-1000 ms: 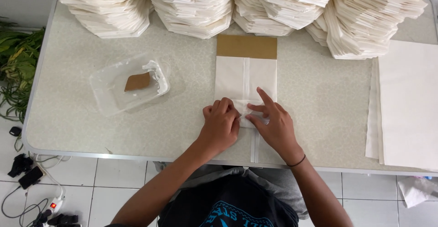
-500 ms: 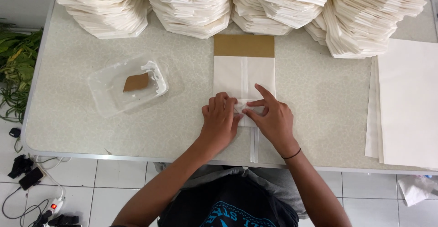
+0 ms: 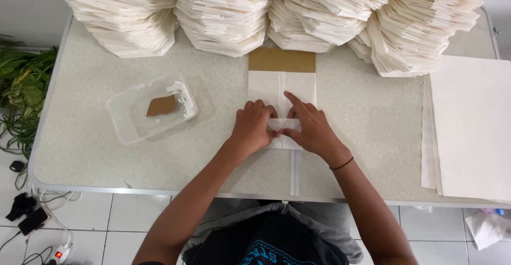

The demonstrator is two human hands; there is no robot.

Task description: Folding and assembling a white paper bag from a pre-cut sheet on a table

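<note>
A white paper bag (image 3: 282, 92) is being folded at mid-desk (image 3: 106, 158); its bottom flap is being pinched by left hand (image 3: 254, 128) and right hand (image 3: 311, 129). The crease is best kept square and pressed evenly.

Both forearms come up from the 6 o'clock side and lean toward each other. The left hand (image 3: 254, 126) lies palm down, its fingers curled and pressing downward. The right hand (image 3: 310, 127) is just beside it at 3 o'clock, also palm down, with the index finger stretched toward 11 o'clock. The thumbs nearly touch. A thin dark band circles the right wrist.
</note>
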